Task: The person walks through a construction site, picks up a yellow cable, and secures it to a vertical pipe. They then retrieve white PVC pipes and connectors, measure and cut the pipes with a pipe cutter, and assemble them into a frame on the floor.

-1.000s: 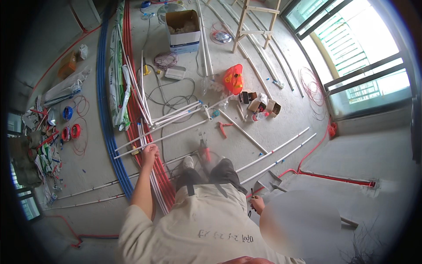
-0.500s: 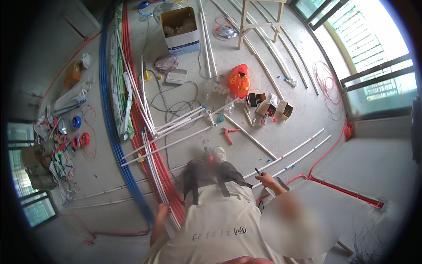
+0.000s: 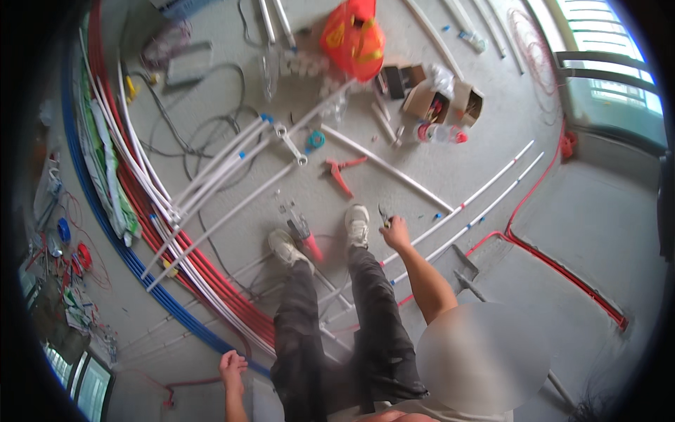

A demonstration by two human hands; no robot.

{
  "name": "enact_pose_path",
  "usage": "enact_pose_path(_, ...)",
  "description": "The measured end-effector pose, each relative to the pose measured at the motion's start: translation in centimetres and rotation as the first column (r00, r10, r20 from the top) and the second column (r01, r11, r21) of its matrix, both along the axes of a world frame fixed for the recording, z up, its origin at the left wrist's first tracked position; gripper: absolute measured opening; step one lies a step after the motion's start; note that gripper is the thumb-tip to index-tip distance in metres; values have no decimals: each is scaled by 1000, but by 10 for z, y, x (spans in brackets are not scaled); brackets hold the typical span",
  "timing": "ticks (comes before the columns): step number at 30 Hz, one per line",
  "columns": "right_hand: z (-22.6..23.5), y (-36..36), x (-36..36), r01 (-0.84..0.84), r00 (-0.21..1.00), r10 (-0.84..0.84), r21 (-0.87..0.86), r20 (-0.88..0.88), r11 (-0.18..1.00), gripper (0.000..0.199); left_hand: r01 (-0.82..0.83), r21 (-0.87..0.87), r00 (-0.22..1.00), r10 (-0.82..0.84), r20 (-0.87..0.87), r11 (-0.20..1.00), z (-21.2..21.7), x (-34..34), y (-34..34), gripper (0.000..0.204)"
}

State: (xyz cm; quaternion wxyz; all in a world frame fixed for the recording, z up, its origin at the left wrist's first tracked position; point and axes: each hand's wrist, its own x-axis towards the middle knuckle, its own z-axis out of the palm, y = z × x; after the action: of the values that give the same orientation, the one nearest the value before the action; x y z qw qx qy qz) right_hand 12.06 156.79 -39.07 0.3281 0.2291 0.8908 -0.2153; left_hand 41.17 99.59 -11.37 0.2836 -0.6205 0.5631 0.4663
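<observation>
From the head camera, the right hand [image 3: 396,232] is clamped on small pliers [image 3: 384,216] just right of the white shoe [image 3: 357,224]. The left hand [image 3: 232,366] hangs loosely curled, empty, beside the blue conduit [image 3: 133,260]. The loose white pipes [image 3: 225,158] ahead of the shoe could roll underfoot, I think.

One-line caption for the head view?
Standing person, right hand holding a small dark tool, left hand empty, among white pipes on concrete floor.

matt grey concrete floor [image 3: 598,232]; smooth white plastic pipes [image 3: 218,162]; glossy orange bag [image 3: 353,36].
</observation>
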Motion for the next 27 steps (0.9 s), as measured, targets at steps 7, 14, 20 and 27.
enact_pose_path(7,-190,28,-41,-22,991,29,50,-132,998,50,243,160,918,-280,282,957,-21,130,22,18)
enact_pose_path(14,-239,33,-151,-133,872,104,-27,-478,991,60,185,154,816,-239,526,971,-26,113,130,18)
enact_pose_path(20,-281,71,-306,-118,791,202,180,-578,977,49,224,163,779,-277,563,961,-52,77,129,18)
enact_pose_path(27,-289,80,-339,-407,758,373,59,-536,912,35,167,157,771,-228,594,973,-38,88,154,18)
